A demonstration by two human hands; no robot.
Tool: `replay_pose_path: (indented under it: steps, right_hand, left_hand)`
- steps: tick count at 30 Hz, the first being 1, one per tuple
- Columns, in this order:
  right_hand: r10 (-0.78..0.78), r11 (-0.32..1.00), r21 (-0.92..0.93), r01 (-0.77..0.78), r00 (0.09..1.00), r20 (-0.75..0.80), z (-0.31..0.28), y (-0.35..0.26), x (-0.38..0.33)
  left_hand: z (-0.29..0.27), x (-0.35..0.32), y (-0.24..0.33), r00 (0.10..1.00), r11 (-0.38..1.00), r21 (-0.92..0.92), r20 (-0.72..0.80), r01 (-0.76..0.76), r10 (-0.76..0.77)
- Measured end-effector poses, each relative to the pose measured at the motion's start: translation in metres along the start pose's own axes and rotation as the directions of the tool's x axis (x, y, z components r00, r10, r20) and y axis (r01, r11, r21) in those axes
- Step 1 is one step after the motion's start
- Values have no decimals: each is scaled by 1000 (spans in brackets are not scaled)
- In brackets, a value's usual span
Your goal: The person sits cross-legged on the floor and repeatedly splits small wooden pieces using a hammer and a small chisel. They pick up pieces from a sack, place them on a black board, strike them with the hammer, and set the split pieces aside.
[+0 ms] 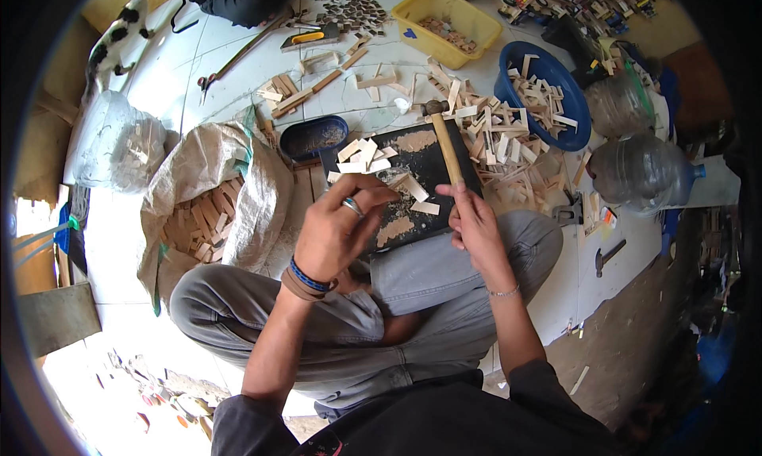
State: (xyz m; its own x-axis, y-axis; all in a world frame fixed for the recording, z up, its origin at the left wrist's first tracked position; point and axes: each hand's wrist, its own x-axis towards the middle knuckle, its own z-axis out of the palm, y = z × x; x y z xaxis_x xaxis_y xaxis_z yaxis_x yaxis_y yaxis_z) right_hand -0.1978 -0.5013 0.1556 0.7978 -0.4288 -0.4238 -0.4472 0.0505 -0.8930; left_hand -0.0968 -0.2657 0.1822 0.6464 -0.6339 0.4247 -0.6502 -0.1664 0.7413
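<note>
Wooden-handled hammer (446,142) lies slanted across the black, sawdust-strewn board (432,166).

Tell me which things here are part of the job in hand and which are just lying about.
In use:
left hand
right hand
hammer
black board
wood pieces on the board

Lying about:
yellow tub
blue basin
sack of wood blocks
clear water jug
second hammer
</note>
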Motion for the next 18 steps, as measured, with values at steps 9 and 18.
replay_pose_path:
  steps: [9, 18]
  right_hand:
    - [-487, 557, -751, 355, 872, 51, -22, 37, 28]
    - [-736, 285, -867, 409, 673, 76, -21, 48, 28]
  left_hand:
    - [-8, -3, -11, 973, 972, 63, -50, 227, -224]
    - [-3, -9, -22, 966, 966, 49, 32, 254, -256]
